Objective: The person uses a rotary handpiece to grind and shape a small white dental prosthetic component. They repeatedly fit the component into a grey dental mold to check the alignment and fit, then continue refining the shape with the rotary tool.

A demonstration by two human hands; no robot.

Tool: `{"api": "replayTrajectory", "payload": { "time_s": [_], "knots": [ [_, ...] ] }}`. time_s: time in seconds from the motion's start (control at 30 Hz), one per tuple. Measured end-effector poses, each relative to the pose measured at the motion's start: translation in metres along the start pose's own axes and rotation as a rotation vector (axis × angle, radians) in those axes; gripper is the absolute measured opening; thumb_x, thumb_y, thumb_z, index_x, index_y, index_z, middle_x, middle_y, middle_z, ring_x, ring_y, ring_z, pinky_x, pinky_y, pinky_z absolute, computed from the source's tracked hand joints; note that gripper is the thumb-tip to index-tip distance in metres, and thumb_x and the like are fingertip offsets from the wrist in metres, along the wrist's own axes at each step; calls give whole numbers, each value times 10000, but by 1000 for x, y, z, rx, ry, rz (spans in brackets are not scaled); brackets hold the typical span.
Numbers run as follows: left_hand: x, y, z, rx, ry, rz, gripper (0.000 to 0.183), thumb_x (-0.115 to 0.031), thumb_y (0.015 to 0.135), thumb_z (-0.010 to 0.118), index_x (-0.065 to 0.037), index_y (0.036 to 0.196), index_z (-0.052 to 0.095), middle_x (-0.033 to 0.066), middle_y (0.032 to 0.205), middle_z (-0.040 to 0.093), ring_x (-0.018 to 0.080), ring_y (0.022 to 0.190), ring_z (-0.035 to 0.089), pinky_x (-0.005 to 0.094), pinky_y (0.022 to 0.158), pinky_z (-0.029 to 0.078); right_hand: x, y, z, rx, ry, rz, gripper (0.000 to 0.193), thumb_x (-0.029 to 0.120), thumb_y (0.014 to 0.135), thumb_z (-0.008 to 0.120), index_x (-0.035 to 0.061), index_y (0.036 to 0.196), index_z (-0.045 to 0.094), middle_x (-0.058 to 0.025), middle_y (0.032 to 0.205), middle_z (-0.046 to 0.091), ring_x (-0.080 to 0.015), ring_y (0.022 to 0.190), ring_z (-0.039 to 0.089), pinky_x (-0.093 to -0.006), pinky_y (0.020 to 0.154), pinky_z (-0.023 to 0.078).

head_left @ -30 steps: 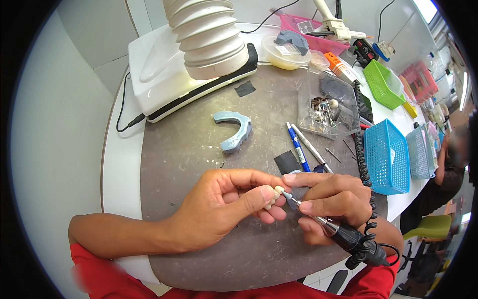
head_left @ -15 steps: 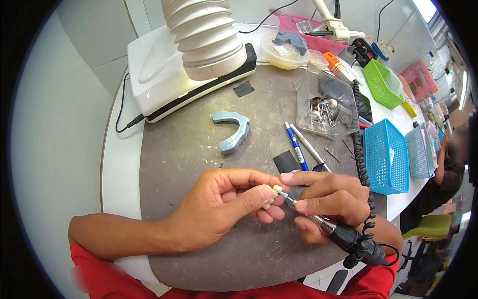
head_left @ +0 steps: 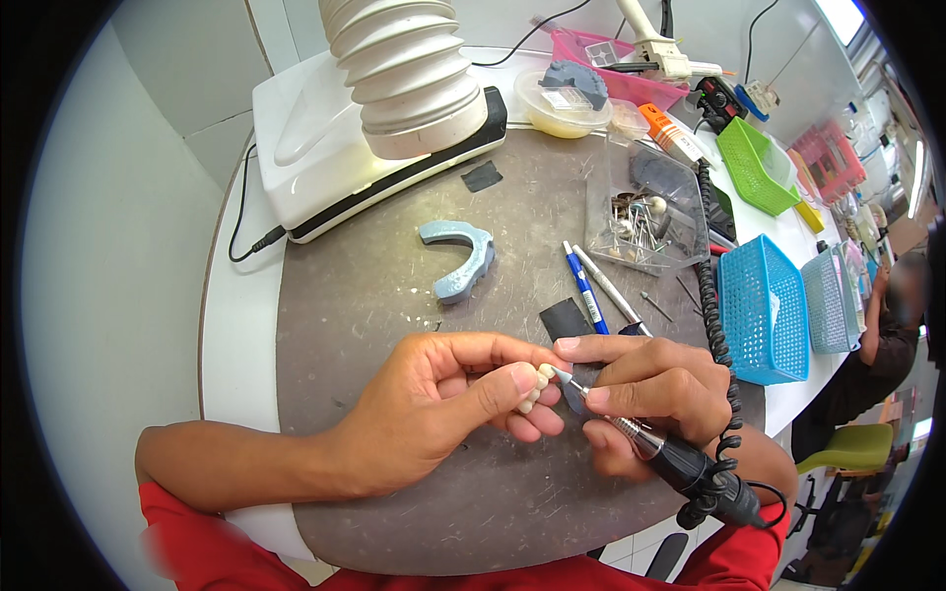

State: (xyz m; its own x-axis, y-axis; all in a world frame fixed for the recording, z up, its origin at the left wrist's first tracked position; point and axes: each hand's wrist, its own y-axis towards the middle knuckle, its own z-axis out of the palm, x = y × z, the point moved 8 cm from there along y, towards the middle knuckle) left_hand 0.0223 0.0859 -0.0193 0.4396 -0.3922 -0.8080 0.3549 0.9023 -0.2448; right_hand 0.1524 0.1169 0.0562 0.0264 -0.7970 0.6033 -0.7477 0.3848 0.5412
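Between the thumb and fingers of my left hand (head_left: 458, 399) is a dental bridge (head_left: 536, 392), a short row of tooth-coloured crowns. My right hand (head_left: 665, 394) is closed around a dental handpiece (head_left: 680, 468), black at the rear with a metal nose and a coiled cord. A pale blue cone-shaped polishing tip (head_left: 561, 375) at its end meets the upper end of the bridge. Beyond my hands, a blue-grey horseshoe-shaped dental model (head_left: 467, 258) lies on the dark mat (head_left: 365, 295).
A white ribbed hose (head_left: 409, 89) hangs over a white box unit (head_left: 296, 138) at the back. Right of the mat's centre lie a blue pen (head_left: 586, 288) and a clear box of burs (head_left: 645, 222). Farther right are a blue basket (head_left: 764, 310), a green basket (head_left: 759, 163) and another person (head_left: 877, 335).
The bridge has turned slightly in my left fingers. My right hand has tilted the handpiece a little, and its tip has shifted slightly up along the bridge's end.
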Motion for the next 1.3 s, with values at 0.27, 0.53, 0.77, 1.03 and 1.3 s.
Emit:
{"api": "replayTrajectory", "payload": {
  "time_s": [0.27,0.53,0.77,1.03,1.3],
  "knots": [
    [0,0,0,-11,2,-5,268,-120,988,547,62,1179,593,150,1059,660,186,911,672,301,786,570,0,1,-1,2,15,-10,302,11,740,781,34,985,607,-123,866,656,-370,991,691,-414,819,602],
    [1,0,-1,-20,2,-9,269,-124,989,545,66,1173,593,148,1056,662,207,910,686,299,773,580,0,1,0,-8,15,-19,302,18,737,782,35,986,610,-120,857,656,-365,990,693,-407,810,604],
    [0,1,-1,-21,-3,-12,267,-129,989,548,66,1166,594,149,1057,661,213,914,687,302,772,589,0,2,-1,-55,31,-12,376,-43,694,803,32,1021,632,-122,868,683,-346,998,698,-358,715,604],
    [-1,0,0,-22,3,-18,257,-113,982,558,59,1169,597,151,1065,657,206,930,683,309,794,583,-4,0,-1,-24,14,-5,284,22,748,772,40,979,608,-128,858,659,-361,989,695,-407,795,604],
    [-1,0,1,-8,0,-25,251,-103,976,568,48,1173,601,149,1071,656,176,924,670,304,798,570,-1,1,0,-14,43,0,313,-17,731,770,39,1002,622,-110,855,661,-365,977,697,-407,791,600]
  ]
}}
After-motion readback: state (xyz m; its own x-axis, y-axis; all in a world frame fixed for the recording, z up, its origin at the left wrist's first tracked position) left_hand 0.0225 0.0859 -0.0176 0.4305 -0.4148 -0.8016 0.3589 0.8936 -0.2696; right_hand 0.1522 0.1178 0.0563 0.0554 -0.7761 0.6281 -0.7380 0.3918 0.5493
